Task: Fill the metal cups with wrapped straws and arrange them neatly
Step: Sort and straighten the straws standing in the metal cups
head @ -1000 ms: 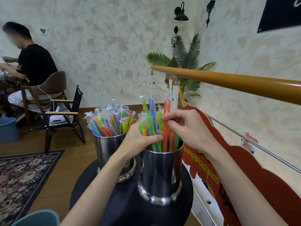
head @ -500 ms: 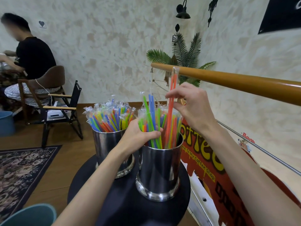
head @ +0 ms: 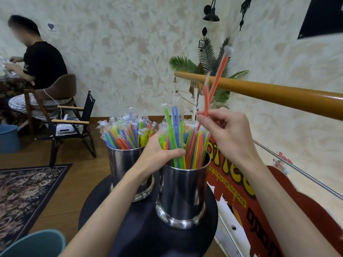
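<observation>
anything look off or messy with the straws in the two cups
In the nearer shiny metal cup, a few green and blue wrapped straws stick up above the rest, uneven. The farther metal cup's straws fan out leftward. Nothing spilled.

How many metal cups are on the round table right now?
2. The left metal cup stands farther back, full of wrapped straws. The right metal cup stands nearer on the black table, where the left hand grips a bundle of straws. None seems hidden.
</observation>
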The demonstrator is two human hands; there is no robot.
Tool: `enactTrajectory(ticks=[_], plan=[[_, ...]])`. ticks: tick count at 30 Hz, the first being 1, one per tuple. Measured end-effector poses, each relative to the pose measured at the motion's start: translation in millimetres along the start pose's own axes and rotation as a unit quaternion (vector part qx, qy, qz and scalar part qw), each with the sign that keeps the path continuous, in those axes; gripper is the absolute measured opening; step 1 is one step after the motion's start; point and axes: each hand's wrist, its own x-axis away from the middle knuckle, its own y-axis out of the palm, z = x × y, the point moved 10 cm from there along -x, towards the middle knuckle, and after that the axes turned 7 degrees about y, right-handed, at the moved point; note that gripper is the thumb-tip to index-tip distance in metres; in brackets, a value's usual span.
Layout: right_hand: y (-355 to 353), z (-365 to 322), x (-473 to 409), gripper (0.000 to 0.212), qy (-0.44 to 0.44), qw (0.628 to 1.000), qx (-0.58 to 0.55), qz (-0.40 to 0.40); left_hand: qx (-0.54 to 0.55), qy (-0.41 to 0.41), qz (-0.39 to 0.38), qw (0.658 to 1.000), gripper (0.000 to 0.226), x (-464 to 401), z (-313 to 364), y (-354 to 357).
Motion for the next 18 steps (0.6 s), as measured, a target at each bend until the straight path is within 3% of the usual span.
enactTrajectory(ticks=[6,9,12,15,18], plan=[[31,36,19,0.012,0.123,0.986,0.032,-0.105,0.018,0.012,-0.012,1.000,0.055,2,8,3],[52,45,26,0.029,0.135,0.967,0.148,-0.160,0.031,0.011,-0.025,0.999,0.055,3,9,5],[68,49,32,0.022,0.134,0.941,0.233,-0.206,0.047,0.004,-0.026,0.999,0.061,3,9,4],[82,53,37,0.018,0.148,0.920,0.256,-0.258,0.052,-0.002,-0.006,0.999,0.064,2,8,4],[86,52,39,0.022,0.151,0.914,0.240,-0.292,0.031,0.006,0.028,0.999,0.049,0,6,0]])
